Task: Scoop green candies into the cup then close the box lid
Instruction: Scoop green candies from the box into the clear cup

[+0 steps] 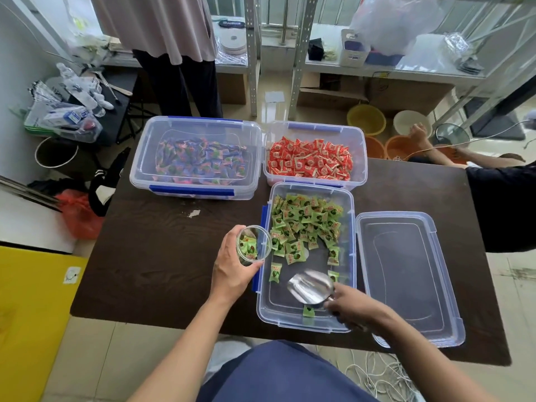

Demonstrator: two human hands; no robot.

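Right hand (353,307) curled round handle of scoop (310,287); scoop looks empty, low in near end of box (304,323). Left hand (232,268) wrapped round cup (253,243), just outside box's left wall, few candies inside. Box at table's (162,256) near edge; lid (406,274) at near right corner.

Risks:
- cup mouth narrow, so sloppy tip drops candies on table
- green candies (304,221) heaped at far end, so scoop may skate on bare plastic

Count: one scoop, one cup, one loose lid, three boxes.
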